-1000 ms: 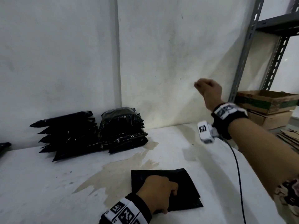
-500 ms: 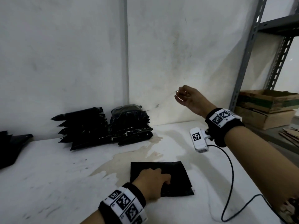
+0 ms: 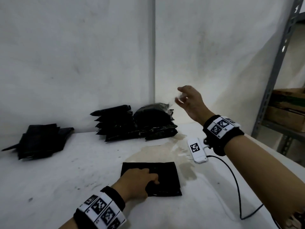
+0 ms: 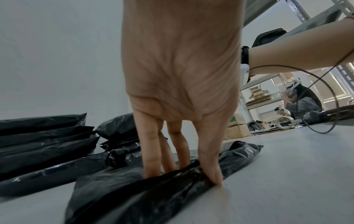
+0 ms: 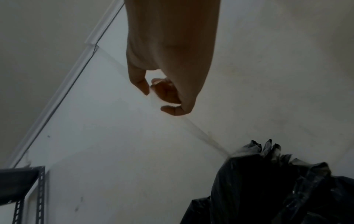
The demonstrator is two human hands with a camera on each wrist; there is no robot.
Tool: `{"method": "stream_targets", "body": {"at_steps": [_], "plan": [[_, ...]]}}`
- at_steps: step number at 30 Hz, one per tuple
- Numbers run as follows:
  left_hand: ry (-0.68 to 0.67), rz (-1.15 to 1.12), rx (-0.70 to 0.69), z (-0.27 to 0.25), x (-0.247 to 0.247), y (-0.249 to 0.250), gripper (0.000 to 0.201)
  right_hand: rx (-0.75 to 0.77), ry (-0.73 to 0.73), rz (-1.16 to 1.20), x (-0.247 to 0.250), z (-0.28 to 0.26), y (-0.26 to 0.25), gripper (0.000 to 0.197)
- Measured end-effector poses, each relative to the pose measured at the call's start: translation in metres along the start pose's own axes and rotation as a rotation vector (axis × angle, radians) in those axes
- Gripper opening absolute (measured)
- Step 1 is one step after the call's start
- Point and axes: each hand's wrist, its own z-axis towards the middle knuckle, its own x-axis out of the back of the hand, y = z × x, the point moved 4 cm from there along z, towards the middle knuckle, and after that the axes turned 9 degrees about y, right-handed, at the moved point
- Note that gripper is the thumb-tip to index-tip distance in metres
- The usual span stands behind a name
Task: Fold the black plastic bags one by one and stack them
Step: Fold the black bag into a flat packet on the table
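Observation:
A folded black bag (image 3: 166, 172) lies flat on the white table (image 3: 57, 187) in front of me. My left hand (image 3: 140, 180) is on its near left part. In the left wrist view the fingers (image 4: 153, 159) press down on the bag (image 4: 134, 197) and the thumb pinches its raised edge. My right hand (image 3: 186, 98) is up in the air above the back stacks, fingers loosely curled and holding nothing; its fingers (image 5: 168, 92) show the same in the right wrist view. A pile of flat black bags (image 3: 41, 141) lies at the far left.
Two stacks of black bag bundles (image 3: 132, 123) stand against the wall. A brown stain (image 3: 158, 152) marks the table behind the bag. A metal shelf (image 3: 272, 80) with cardboard boxes (image 3: 287, 113) stands at the right. A cable (image 3: 237, 187) loops over the table's right side.
My right hand has swung left and come down toward the back stacks. The view has turned left, so the far-left pile now shows. My left hand has stayed on the bag.

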Motion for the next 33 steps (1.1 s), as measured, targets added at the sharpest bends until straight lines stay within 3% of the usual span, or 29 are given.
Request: {"method": "stream_targets", "body": {"at_steps": [4,6,14,24,33], "plan": [[0.015,0.055,-0.008,0.000,-0.003,0.001,0.050,0.234,0.132,-0.121,0.006,0.004,-0.011,0.028],[0.023,0.060,-0.016,0.003,-0.004,0.002,0.049,0.269,0.178,-0.183,0.012,0.007,-0.014,0.027],[0.068,-0.099,-0.019,0.018,0.004,-0.010,0.028,0.196,0.243,-0.223,0.043,0.014,-0.010,0.024],[0.084,-0.168,-0.036,0.021,0.008,-0.014,0.036,0.156,0.176,-0.228,0.044,0.011,-0.008,0.026],[0.064,-0.358,-0.027,0.037,0.012,-0.018,0.016,0.128,0.178,-0.227,0.053,0.015,-0.004,0.025]]}}
